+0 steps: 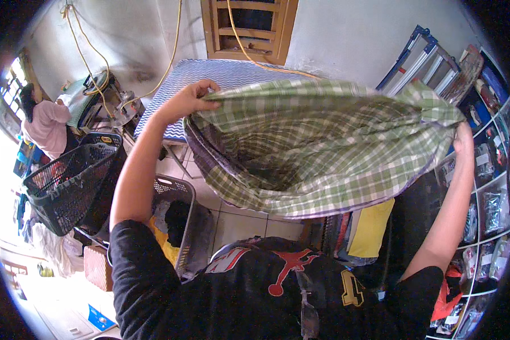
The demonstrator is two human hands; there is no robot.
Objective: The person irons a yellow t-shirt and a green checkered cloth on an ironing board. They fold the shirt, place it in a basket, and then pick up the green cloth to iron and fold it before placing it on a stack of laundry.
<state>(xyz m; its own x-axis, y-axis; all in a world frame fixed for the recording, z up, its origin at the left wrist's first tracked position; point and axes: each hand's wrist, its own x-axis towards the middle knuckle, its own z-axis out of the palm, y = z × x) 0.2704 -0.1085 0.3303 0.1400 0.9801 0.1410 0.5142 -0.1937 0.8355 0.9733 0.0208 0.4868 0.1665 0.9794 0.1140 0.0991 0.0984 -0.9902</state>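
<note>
A green and white plaid cloth [340, 140] with a dark purple edge is stretched out in the air before me. My left hand [199, 98] pinches its upper left corner between thumb and fingers. At the far right, my right hand [462, 136] grips the opposite end, its fingers partly hidden by the bunched fabric. The cloth sags in the middle and billows into a hollow. Behind it stands a table with a blue and white zigzag cover [170, 93], partly hidden by the cloth.
A dark laundry basket [187, 212] holding yellow and black cloth stands below my left arm. Further left are black plastic baskets [76, 178] and a person in a pink top [46, 123]. Folded clothes [372, 229] lie front right, shelves with bagged items [493, 208] beyond. A folded ladder [425, 63] leans behind.
</note>
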